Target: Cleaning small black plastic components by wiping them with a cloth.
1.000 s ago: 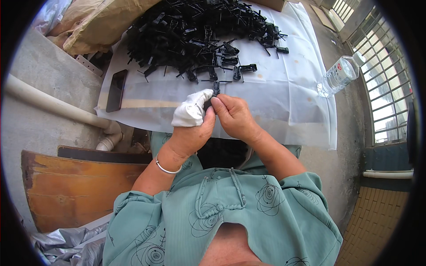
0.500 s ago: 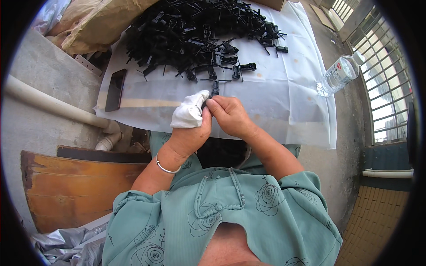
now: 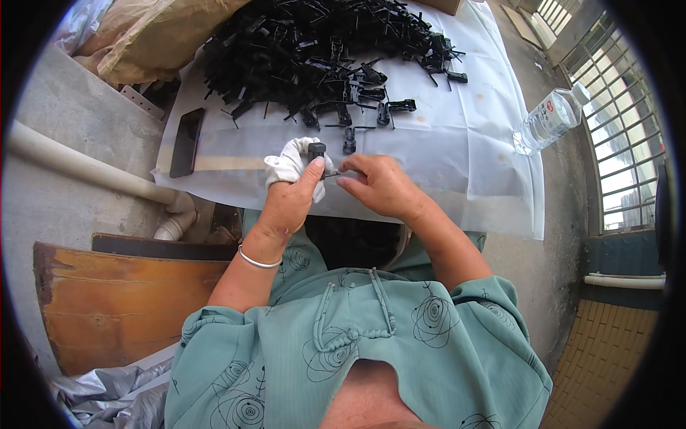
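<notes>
My left hand, its fingers covered by a white cloth glove with the thumb bare, grips a small black plastic part upright over the table's near edge. A thin dark arm of that part points toward my right hand. The bare thumb and forefinger of the right hand close around the tip of this arm; the exact contact is too small to make out. Just beyond the hands lies another black plastic part, with a thin arm sticking out sideways. Behind it spreads a large heap of similar black parts.
White sheeting covers the table. A dark phone lies at the left, and a clear water bottle stands at the right edge. Brown paper sacking is at the far left, above a pale pipe and a wooden board.
The left hand has turned and shifted slightly left, bringing the held black part into sight. The right hand has moved slightly right, and its thumb and forefinger have loosened apart a little.
</notes>
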`<move>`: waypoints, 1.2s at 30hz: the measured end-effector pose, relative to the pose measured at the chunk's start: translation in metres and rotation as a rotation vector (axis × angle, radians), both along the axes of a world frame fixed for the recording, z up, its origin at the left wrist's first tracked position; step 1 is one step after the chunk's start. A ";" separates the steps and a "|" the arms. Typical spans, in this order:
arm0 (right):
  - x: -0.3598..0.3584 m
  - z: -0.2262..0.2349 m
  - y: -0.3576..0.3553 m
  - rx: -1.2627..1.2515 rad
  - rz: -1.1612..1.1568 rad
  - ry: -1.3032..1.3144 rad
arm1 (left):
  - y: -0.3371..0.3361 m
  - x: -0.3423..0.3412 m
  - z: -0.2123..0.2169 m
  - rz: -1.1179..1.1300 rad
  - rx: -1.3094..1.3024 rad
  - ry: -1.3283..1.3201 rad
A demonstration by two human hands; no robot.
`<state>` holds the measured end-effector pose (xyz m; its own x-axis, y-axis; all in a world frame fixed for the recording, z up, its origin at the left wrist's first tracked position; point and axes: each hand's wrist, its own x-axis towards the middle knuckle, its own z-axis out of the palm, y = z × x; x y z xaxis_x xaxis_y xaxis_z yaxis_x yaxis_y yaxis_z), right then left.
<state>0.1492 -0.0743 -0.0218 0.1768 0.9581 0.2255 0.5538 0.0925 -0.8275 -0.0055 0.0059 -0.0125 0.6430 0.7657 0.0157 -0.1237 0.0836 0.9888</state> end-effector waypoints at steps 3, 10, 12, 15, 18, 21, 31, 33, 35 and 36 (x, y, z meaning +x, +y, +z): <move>0.005 -0.006 -0.002 0.131 0.043 -0.042 | 0.001 0.001 0.004 -0.018 -0.117 -0.020; 0.000 0.017 -0.005 0.055 0.032 0.104 | -0.004 0.000 0.008 -0.088 0.027 0.068; 0.007 0.011 -0.008 0.098 0.091 0.045 | -0.003 -0.002 0.008 -0.060 -0.134 -0.043; 0.009 0.002 -0.008 0.214 0.130 -0.012 | -0.002 -0.002 0.010 -0.135 -0.211 -0.092; 0.006 0.008 -0.006 0.181 0.102 0.078 | -0.008 -0.002 0.013 -0.117 0.134 0.090; -0.002 0.013 -0.002 0.071 0.096 0.208 | -0.010 -0.005 0.017 -0.247 0.183 0.158; -0.013 0.013 0.003 0.099 0.145 0.070 | -0.012 0.001 0.006 -0.081 0.383 0.181; -0.015 0.012 0.004 0.042 0.136 0.091 | -0.014 0.001 0.003 -0.066 0.505 0.219; -0.020 0.009 0.006 -0.015 0.128 0.113 | -0.016 0.001 -0.001 0.001 0.599 0.230; -0.024 0.005 0.008 0.050 0.109 0.109 | -0.017 0.000 -0.001 0.000 0.598 0.230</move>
